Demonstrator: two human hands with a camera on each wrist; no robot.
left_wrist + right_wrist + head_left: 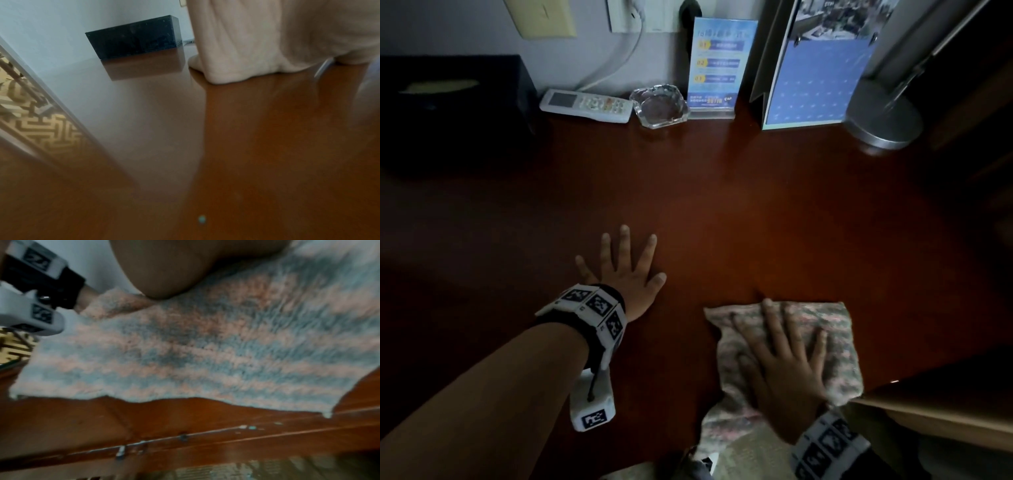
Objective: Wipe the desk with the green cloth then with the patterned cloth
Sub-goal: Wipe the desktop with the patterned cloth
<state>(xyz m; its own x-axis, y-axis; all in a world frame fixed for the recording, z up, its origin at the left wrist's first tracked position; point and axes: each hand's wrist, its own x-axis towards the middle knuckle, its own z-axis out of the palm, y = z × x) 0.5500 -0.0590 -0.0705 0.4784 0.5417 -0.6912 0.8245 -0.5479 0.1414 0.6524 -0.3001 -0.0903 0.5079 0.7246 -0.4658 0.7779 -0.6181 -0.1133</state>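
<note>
A black box (pixel 453 99) sits at the far left against the wall. To its right along the far edge lie a white remote (pixel 587 105), a glass ashtray (pixel 658 106), an upright blue sign (pixel 720 66), a blue desk calendar (pixel 816 78) and a lamp's round grey base (pixel 883 118).

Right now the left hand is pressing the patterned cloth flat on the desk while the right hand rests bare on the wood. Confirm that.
The hands are swapped. In the head view the right hand presses flat on the patterned cloth, and the left hand rests bare, fingers spread, on the desk. The cloth does lie flat on the desk.
</note>
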